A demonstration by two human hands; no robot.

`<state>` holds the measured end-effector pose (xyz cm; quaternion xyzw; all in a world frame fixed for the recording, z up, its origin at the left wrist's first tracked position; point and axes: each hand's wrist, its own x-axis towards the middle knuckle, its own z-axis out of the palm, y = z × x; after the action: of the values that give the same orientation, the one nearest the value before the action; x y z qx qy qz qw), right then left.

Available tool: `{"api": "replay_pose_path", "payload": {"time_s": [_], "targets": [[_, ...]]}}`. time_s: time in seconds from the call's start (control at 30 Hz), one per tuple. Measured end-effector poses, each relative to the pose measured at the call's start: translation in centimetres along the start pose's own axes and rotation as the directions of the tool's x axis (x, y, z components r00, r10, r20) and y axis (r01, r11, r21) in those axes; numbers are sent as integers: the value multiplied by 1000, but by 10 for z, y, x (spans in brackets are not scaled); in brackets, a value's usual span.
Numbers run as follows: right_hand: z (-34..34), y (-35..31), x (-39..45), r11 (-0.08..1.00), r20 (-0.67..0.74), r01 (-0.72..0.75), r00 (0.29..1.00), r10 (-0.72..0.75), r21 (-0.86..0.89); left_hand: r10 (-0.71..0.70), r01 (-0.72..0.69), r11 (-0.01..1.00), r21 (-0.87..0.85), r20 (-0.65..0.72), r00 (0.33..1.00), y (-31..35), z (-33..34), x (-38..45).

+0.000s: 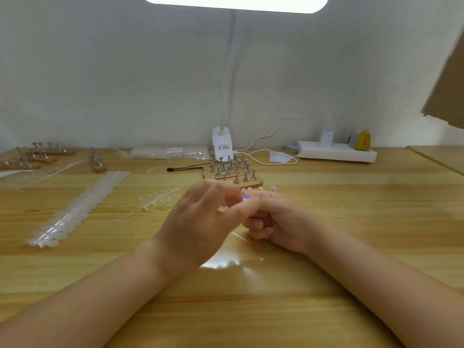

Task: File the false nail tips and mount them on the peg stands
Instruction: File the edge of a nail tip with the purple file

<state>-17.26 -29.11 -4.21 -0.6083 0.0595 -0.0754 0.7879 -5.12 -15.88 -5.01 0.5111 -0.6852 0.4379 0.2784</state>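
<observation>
My left hand point(200, 222) and my right hand point(278, 222) meet above the middle of the wooden table point(251, 310). My left thumb and forefinger pinch a small clear nail tip point(222, 208), which is blurred and partly hidden. The fingers of my right hand are curled round a small file whose purple end point(245, 197) shows between the two hands. Just behind the hands stands a wooden base with several metal peg stands point(233, 170). A short strip of clear nail tips point(158, 199) lies to the left of my hands.
A long strip of nail tips point(75, 209) lies at the left. More peg stands point(37, 154) and a bag of tips point(170, 152) sit at the back, beside a black stick point(185, 169). Lamp base point(222, 144), cable and power strip point(336, 151) stand by the wall. Sprue pieces point(239, 237) lie under my hands.
</observation>
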Motion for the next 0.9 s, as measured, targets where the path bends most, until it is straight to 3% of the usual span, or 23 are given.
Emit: {"api": "replay_pose_path", "payload": {"time_s": [0.1, 0.27, 0.43, 0.57, 0.73, 0.9], "targets": [[-2, 0, -1, 1000, -20, -11, 1000, 11, 17, -63, 64, 998, 15, -19, 998, -8, -4, 0], [0, 0, 0, 1000, 39, 16, 999, -16, -16, 49, -49, 997, -65, -7, 999, 4, -2, 2], [-4, 0, 1, 1000, 41, -12, 999, 12, 1, -80, 81, 994, -70, 12, 997, -8, -8, 3], [-3, 1, 1, 999, 98, 1, 995, 2, -32, 10, -10, 994, -109, 3, 1000, 4, -5, 4], [-4, 1, 0, 1000, 56, -22, 998, 21, 15, -101, 103, 993, -62, 34, 994, -7, -9, 5], [-1, -1, 0, 999, 92, -11, 996, 15, -52, 27, -28, 997, -78, -12, 1000, 7, -3, 5]]}}
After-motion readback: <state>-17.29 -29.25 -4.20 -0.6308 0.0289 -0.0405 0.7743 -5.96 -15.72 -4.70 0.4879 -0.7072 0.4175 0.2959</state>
